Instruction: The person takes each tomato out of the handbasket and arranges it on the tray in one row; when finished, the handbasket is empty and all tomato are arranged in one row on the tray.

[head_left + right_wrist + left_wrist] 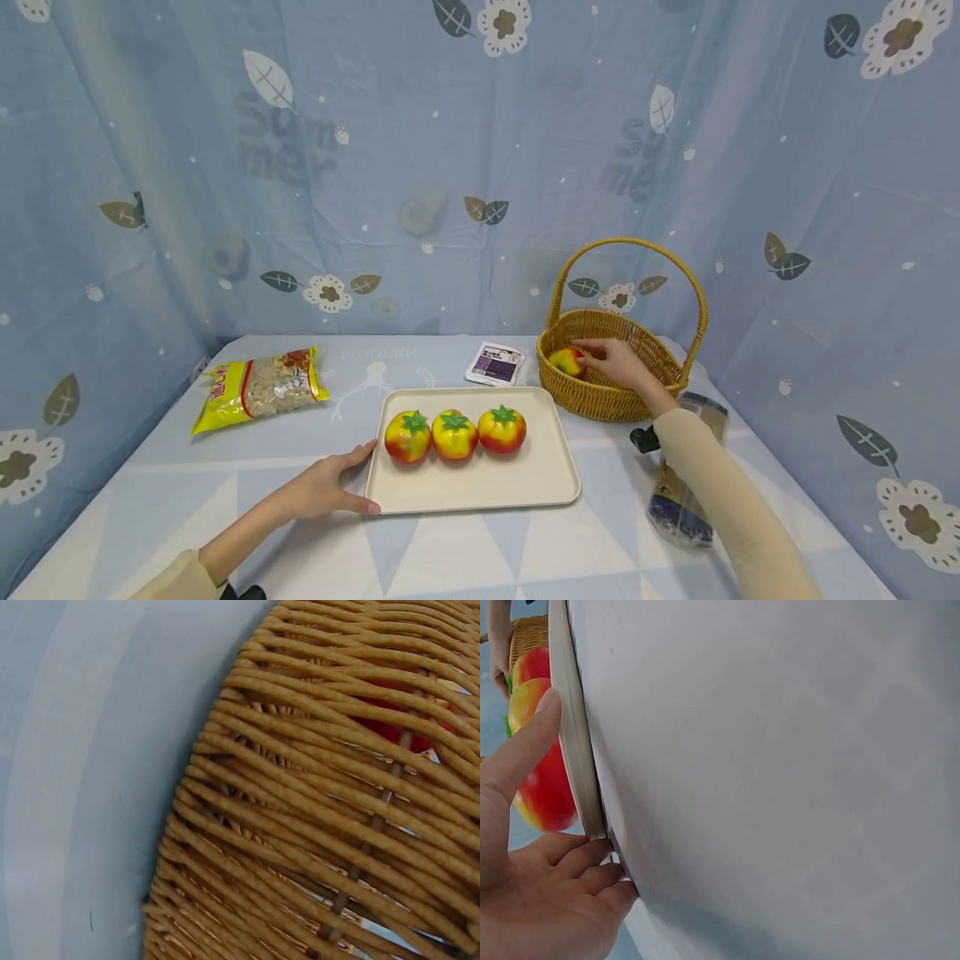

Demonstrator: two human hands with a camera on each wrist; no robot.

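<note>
A beige tray [487, 492] holds three red-and-yellow tomatoes with green leafy tops, the middle tomato [454, 435] between two others in a row near its back left. At the tray's left end my left hand [324, 485] is spread, thumb by the front corner and fingers along the side. The left wrist view shows that thumb [536, 739] against the rim. Over a wicker basket [600, 404] at the back right, my right hand [617, 365] holds another tomato [564, 361] by its right side, inside the rim. In the right wrist view the weave hides this hand.
A yellow snack bag [262, 387] lies at the back left. A small white-and-purple packet [495, 364] sits behind the tray. Beneath my right forearm is a brown-and-blue package [678, 500]. The basket's tall handle [701, 308] arches above it, and a blue patterned curtain [420, 167] hangs behind.
</note>
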